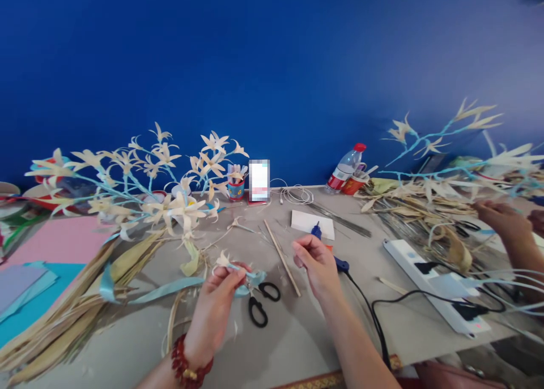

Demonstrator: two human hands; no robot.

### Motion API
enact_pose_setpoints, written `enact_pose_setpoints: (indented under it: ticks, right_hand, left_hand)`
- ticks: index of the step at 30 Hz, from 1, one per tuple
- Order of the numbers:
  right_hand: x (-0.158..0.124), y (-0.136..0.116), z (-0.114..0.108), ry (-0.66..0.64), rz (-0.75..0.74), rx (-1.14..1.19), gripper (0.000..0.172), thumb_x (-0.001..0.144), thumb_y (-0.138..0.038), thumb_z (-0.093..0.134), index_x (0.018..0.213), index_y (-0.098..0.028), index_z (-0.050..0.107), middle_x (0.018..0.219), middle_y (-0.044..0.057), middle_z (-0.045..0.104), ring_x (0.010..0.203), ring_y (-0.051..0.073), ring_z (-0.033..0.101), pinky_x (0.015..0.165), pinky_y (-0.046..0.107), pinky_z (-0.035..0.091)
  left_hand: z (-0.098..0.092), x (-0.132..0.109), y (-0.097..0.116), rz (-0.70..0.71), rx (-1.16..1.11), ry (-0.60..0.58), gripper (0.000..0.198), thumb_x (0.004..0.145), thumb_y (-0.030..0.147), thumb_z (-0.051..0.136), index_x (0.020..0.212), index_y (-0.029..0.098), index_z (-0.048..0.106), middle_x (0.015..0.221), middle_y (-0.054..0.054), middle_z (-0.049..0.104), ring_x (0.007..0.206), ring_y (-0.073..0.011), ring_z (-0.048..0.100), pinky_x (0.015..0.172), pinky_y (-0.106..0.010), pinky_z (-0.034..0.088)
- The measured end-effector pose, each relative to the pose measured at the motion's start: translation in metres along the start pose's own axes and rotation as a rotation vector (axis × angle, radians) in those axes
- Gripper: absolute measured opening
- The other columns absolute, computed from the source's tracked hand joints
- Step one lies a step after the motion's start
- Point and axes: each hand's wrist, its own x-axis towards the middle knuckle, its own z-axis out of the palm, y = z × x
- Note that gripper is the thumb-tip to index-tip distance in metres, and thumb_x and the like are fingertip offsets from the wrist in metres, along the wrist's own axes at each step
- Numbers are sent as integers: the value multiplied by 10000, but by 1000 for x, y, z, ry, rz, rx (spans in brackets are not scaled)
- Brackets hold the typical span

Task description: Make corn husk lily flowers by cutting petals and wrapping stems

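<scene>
My left hand [221, 290], with a red bead bracelet at the wrist, pinches a small pale flower [223, 260] made of dried husk-like strips. Light blue ribbon [168, 290] trails leftward beside this hand, and more of it shows at the fingertips. Black-handled scissors [258, 314] lie just right of the hand, their blades partly covered. My right hand [317, 264] is raised above the table with thumb and forefinger together; whatever they may hold is too small to see. Behind it rests a blue glue gun [341, 264], partly hidden. A thin wooden stick [281, 257] lies between my hands.
Finished flower branches [136, 185] spread at the left, above dried husks [85, 298] and coloured sheets [55, 242]. A phone [259, 180], a bottle [345, 171] and wires [340, 219] line the back. At right are a power strip [433, 287] and another person's hand [504, 222].
</scene>
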Motion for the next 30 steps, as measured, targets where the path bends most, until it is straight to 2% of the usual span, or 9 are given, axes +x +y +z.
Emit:
enact_pose_setpoints:
  ticks: [5,7,9,12,15,18,22,30]
  right_hand:
    - [-6,2,5,-127,44,-174,293,712,-383,753,649,-183,548,508,-63,449,459,82,359,432,205,259]
    - [-8,4,7,-174,31,-229,299,712,-377,753,627,-183,541,522,-58,451,470,85,363,439,206,264]
    - [-9,6,8,-241,-27,-241,289,782,-390,683,627,-185,549,543,-45,463,493,99,398,463,215,307]
    - [-11,6,8,-345,-170,-263,226,887,-380,539,799,-192,631,745,18,572,624,140,507,562,250,414]
    - [-16,4,12,-449,-306,-366,188,879,-306,549,1023,-209,622,990,66,582,791,173,559,712,303,475]
    - [-23,2,21,-543,-412,-481,240,859,-243,558,1092,-206,600,1038,82,589,888,199,575,824,356,478]
    - [-31,4,31,-585,-502,-537,256,861,-213,525,1109,-207,588,1059,91,624,1047,237,558,922,401,445]
    - [-35,10,35,-540,-385,-524,186,863,-234,567,1039,-214,623,983,80,646,937,225,593,860,362,462]
  left_hand:
    - [1,1,1,-19,-38,-15,81,697,217,746,683,147,707,810,-41,706,736,-130,597,729,-254,467]
    - [1,1,2,-37,-65,-20,75,695,202,744,667,143,708,794,-41,706,720,-127,600,727,-255,470]
    - [1,2,2,-58,-92,-22,75,694,193,744,659,139,707,789,-42,706,725,-131,606,732,-259,472]
    - [1,2,3,-92,-140,-28,66,699,173,740,657,139,703,782,-40,705,752,-135,612,741,-263,477]
    - [1,2,4,-119,-180,-32,54,701,149,735,659,143,701,756,-31,699,749,-133,613,730,-262,480]
    - [2,2,4,-114,-185,-50,50,708,142,725,664,144,702,742,-23,693,741,-130,611,722,-258,480]
    - [0,3,2,-77,-169,-63,68,725,139,708,659,149,697,746,-13,685,744,-121,607,731,-245,475]
    - [-2,4,-3,-7,-160,-33,46,728,127,708,691,155,705,761,2,681,717,-96,596,708,-214,475]
